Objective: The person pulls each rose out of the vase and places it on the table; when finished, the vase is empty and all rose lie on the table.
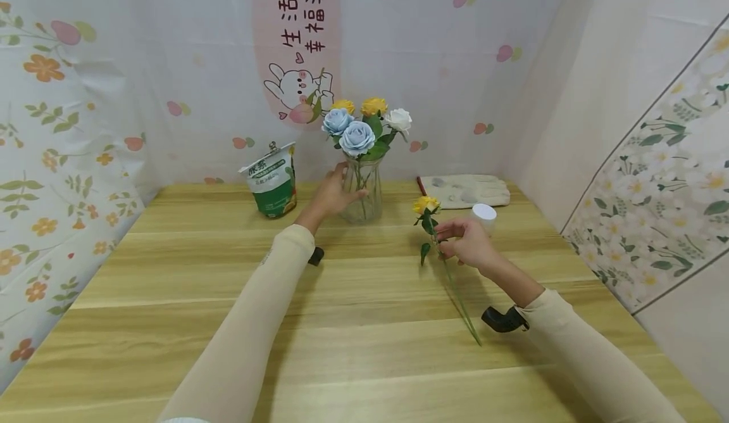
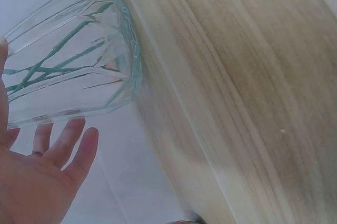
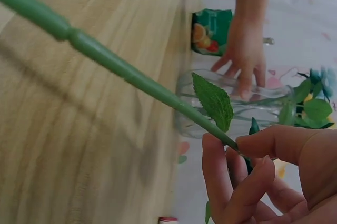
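A clear glass vase (image 1: 364,209) stands upright on the table, holding blue, yellow and white roses (image 1: 357,138). My left hand (image 1: 335,195) grips its left side, thumb toward me and fingers round the back; the left wrist view shows the fingers (image 2: 66,142) against the glass, the stems crossing inside. To the right of the vase, my right hand (image 1: 468,243) pinches a single yellow rose (image 1: 426,205) between thumb and fingertips, just below the bloom. Its long green stem (image 3: 126,74) slants down toward me, with a serrated leaf (image 3: 213,103) near the fingers.
A green-and-white pouch (image 1: 273,185) with a clip on top stands left of the vase. At the back right lie a pale glove (image 1: 478,190) and a small white-lidded container (image 1: 484,213). Printed cloth walls enclose the wooden table (image 1: 353,347).
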`<move>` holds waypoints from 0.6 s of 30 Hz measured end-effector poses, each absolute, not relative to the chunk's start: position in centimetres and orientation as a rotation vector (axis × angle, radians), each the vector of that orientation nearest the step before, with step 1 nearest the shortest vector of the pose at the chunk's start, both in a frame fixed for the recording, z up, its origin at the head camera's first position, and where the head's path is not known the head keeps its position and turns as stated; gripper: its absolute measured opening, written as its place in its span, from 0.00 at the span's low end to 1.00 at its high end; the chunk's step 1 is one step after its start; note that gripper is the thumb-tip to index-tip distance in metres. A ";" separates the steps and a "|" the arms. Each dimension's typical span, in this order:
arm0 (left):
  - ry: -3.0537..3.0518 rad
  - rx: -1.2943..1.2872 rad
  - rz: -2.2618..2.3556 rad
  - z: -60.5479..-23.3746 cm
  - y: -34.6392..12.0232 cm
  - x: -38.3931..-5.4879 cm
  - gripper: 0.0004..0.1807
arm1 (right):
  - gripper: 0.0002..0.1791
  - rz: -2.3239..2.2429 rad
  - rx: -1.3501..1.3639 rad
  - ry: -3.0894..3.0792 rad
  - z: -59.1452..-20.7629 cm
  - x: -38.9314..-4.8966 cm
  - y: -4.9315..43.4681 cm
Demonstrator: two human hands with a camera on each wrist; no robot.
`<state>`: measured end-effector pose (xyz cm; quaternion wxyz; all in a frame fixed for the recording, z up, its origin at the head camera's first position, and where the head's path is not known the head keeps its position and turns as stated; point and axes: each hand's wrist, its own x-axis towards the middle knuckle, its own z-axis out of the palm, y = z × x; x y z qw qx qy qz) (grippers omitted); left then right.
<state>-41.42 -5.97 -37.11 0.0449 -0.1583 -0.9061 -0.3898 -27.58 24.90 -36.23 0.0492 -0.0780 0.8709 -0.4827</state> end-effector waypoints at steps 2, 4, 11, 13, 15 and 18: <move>-2.767 -0.485 -1.194 -37.0 -5.9 -41.5 0.52 | 0.19 -1.473 -0.241 2.641 -36.5 -27.6 25.0; -2.767 -0.474 -1.203 -37.0 -5.8 -41.5 0.51 | 0.19 -1.472 -0.220 2.623 -36.8 -27.7 25.0; -2.778 -0.452 -1.201 -37.1 -5.7 -41.8 0.50 | 0.18 -1.453 -0.122 2.597 -37.6 -28.2 25.2; -2.776 -0.453 -1.213 -37.1 -5.7 -41.8 0.50 | 0.18 -1.444 -0.109 2.592 -37.8 -28.3 25.3; -2.776 -0.453 -1.224 -37.0 -5.6 -41.7 0.50 | 0.18 -1.433 -0.080 2.583 -37.9 -28.5 25.3; -2.766 -0.458 -1.234 -36.9 -5.5 -41.7 0.50 | 0.18 -1.422 -0.031 2.566 -38.1 -28.7 25.3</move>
